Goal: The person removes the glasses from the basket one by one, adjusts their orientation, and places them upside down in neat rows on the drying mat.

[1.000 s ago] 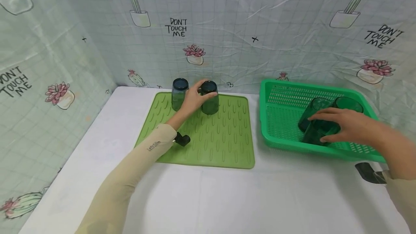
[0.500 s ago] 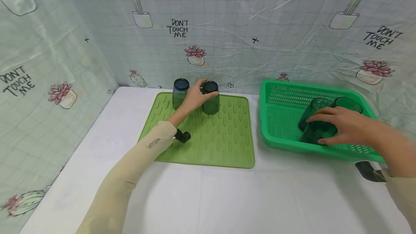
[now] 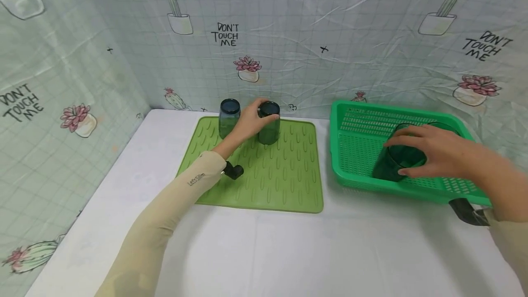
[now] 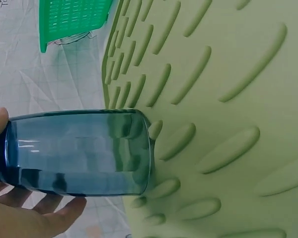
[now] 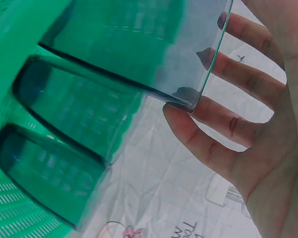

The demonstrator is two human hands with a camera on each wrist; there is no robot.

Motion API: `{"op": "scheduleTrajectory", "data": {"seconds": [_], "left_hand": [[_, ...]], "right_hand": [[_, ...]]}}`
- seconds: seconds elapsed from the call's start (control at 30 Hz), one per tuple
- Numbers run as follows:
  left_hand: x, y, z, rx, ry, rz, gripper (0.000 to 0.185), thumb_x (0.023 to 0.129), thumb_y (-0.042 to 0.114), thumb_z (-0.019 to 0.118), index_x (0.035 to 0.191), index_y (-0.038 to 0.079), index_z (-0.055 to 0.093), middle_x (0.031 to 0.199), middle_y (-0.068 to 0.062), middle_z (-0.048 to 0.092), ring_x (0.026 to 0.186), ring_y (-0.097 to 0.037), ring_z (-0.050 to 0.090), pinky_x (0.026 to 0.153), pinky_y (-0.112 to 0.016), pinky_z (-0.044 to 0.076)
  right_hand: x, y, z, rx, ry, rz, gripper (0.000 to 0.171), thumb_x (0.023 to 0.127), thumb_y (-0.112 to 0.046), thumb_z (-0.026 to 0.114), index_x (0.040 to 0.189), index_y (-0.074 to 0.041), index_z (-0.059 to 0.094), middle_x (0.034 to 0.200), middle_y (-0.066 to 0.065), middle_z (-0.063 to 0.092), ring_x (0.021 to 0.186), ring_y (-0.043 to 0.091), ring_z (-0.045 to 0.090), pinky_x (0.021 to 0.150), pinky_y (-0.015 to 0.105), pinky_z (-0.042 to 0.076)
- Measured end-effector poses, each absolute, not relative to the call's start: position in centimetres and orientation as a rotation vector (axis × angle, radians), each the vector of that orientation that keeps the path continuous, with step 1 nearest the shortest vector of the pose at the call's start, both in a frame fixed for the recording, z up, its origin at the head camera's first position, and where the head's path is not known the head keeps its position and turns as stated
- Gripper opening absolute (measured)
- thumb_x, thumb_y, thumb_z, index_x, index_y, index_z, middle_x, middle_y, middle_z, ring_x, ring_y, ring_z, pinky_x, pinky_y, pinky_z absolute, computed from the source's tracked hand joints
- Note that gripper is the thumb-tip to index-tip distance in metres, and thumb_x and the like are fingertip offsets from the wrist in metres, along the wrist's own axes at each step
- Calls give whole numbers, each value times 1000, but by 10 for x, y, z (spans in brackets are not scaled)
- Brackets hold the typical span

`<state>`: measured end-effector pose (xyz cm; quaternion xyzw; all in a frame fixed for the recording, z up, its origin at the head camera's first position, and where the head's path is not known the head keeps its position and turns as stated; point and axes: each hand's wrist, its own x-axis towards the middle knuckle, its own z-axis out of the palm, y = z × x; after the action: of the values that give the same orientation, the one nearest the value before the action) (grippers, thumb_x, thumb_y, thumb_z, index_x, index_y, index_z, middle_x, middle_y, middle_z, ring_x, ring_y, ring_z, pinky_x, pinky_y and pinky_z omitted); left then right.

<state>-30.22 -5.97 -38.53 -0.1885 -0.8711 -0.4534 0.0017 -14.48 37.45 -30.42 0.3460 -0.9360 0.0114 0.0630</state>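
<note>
Near the back of the green mat (image 3: 284, 182), my left hand (image 3: 249, 123) grips an upside-down blue-tinted drinking glass (image 3: 270, 129) around its base. In the left wrist view, that glass (image 4: 79, 153) has its rim right at the ridged mat, with thumb and fingers on opposite sides of the base. A second upside-down glass (image 3: 228, 123) stands just left of it. My right hand (image 3: 441, 150) holds another glass (image 3: 385, 166) by its rim, mouth up, inside the green basket (image 3: 335, 150). Behind it, the right wrist view shows two more upright glasses (image 5: 74, 104), partly hidden in the head view.
The white table (image 3: 288, 251) extends in front of the mat and basket. A patterned curtain (image 3: 297, 72) hangs right behind them, with another stretch of it on the left. The basket's raised rim surrounds the glasses on the right.
My right hand and its glass have risen slightly and shifted left within the basket. The glass under my left hand has moved a little right, away from its neighbour.
</note>
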Motion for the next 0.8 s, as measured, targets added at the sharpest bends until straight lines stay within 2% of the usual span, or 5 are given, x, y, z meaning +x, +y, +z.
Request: {"op": "scheduleTrajectory", "data": {"seconds": [0.07,0.33,0.43,0.57,0.8], "left_hand": [[-301,-60,-384,-576,-2724,-1411,68,97,37,72,152,9,45,140,-16,58,104,-29,64,86,-45,52],[-307,-62,-379,-519,-2722,-1361,67,97,35,72,151,5,46,133,-20,63,97,-33,67,92,-48,52],[-310,-64,-378,-541,-2753,-1326,69,97,36,71,152,5,44,140,-20,58,109,-33,65,96,-48,52],[-312,-65,-377,-585,-2809,-1280,71,99,39,68,154,5,40,150,-18,49,131,-34,54,104,-50,48],[-311,-67,-376,-603,-2904,-1207,78,99,39,68,158,6,30,158,-18,39,138,-35,47,109,-50,45]], "right_hand": [[-144,374,-302,1049,-2831,35,62,70,-36,94,125,-25,67,128,1,59,115,34,58,83,58,52],[-141,374,-297,1087,-2780,26,65,66,-36,95,124,-26,67,125,1,60,111,32,59,80,57,52],[-141,373,-295,1086,-2784,32,66,66,-35,95,125,-26,67,126,1,60,111,33,59,81,57,52],[-141,372,-293,1059,-2816,30,65,68,-35,94,126,-25,67,127,2,60,112,35,59,82,58,52],[-142,369,-291,1029,-2822,58,65,65,-33,96,124,-24,70,127,3,62,111,37,61,82,61,52]]}}
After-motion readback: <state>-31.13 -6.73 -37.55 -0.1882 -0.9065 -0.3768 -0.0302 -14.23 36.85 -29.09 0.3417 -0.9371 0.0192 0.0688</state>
